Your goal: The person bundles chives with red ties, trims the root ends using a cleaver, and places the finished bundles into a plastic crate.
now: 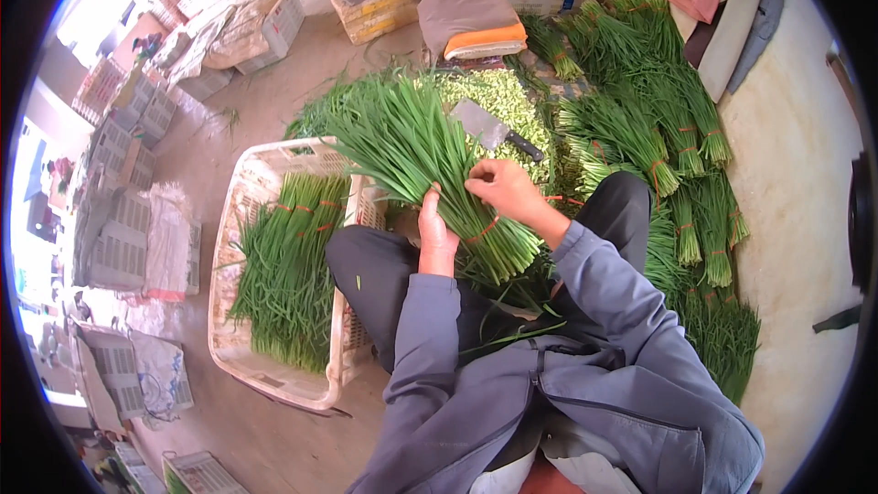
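Note:
A large bundle of garlic chives [412,142] lies slantwise above my lap, leaf tips toward the upper left and cut stalk ends toward the lower right. My left hand [437,229] is closed round its underside, thumb on top. A red band [482,230] circles the stalks. At the bundle's right edge my right hand [506,188] is pinched; what its fingertips hold is too small to make out. Just beyond lies a cleaver [480,124] with a black handle, resting on a heap of pale chopped stalk ends [523,96].
On my left stands a dirty white plastic crate [340,334] holding banded chive bundles [288,274]. More tied bundles [654,142] are piled along the wall at right. A folded cloth stack [469,14] and a taped foam box [384,2] stand ahead.

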The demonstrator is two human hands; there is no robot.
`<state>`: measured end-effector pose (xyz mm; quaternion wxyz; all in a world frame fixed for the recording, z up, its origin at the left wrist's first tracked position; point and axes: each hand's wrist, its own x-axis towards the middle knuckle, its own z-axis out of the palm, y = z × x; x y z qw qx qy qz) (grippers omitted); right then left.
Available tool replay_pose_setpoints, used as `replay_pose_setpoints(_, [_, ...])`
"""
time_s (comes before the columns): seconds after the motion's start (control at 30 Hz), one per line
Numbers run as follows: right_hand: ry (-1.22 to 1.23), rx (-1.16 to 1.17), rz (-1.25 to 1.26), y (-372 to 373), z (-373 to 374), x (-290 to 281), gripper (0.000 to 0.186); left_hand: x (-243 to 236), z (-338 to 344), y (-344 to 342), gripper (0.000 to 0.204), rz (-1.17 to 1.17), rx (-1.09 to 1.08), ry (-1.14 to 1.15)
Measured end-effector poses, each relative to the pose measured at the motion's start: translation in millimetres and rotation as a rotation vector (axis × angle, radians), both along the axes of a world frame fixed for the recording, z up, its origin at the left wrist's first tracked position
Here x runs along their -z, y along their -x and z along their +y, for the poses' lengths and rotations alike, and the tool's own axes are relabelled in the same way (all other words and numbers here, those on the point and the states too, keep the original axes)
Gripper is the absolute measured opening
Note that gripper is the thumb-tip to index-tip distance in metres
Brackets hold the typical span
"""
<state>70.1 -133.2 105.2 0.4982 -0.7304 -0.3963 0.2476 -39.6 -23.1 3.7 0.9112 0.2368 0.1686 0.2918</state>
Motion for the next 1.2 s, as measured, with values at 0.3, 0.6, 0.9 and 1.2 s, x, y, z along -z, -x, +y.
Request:
replay_pose_setpoints(0.3, [-0.792, 0.241, 1.046, -44.2, -71.9, 6.2, 0.009, -17.9, 12.8, 16.8, 0.051, -0.143, -0.098, 0.194])
replay_pose_setpoints(0.6, [0.161, -0.089, -0.077, 15.0, -3.3, -12.6, 0.121, -1.0, -0.5, 14.0, 0.04, 0.054, -0.087, -0.072])
replay_pose_setpoints(0.9, [-0.195, 0.067, 0.604, -35.8, -4.4, 43.7, 0.048, -15.9, -14.2, 3.2, 0.043, 0.092, -0.099, 0.073])
replay_pose_setpoints(1.2, [-0.057, -0.08, -0.377, -1.5, -48.4, 13.9, 0.03, -19.3, -3.9, 7.3, 0.042, 0.118, -0.111, 0.15])
